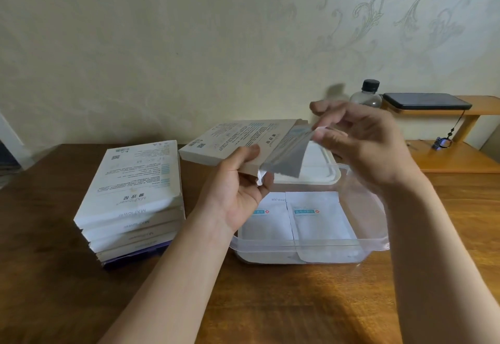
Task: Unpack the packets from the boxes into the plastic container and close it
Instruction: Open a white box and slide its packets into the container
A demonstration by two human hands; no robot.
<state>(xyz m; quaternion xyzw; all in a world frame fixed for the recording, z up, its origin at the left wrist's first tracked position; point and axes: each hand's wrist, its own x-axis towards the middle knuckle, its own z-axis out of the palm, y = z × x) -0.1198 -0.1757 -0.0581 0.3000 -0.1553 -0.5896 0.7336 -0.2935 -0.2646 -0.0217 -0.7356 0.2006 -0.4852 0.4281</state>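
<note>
My left hand point(240, 192) holds a flat white box point(230, 140) above the table, its open end pointing right. My right hand point(359, 143) pinches the corner of white packets point(286, 156) that stick halfway out of that box. Below them stands a clear plastic container point(311, 245) with two white packets point(319, 216) lying flat side by side inside. Its white lid point(322, 170) lies just behind it. A stack of several more white boxes point(132, 200) sits to the left on the table.
The wooden table point(297, 303) runs to the wall. At the back right a lighter wooden shelf point(460, 154) carries a dark phone point(424, 101). A clear bottle with a black cap point(366, 94) stands beside it, and a small dark object point(442, 143) lies on the lower board.
</note>
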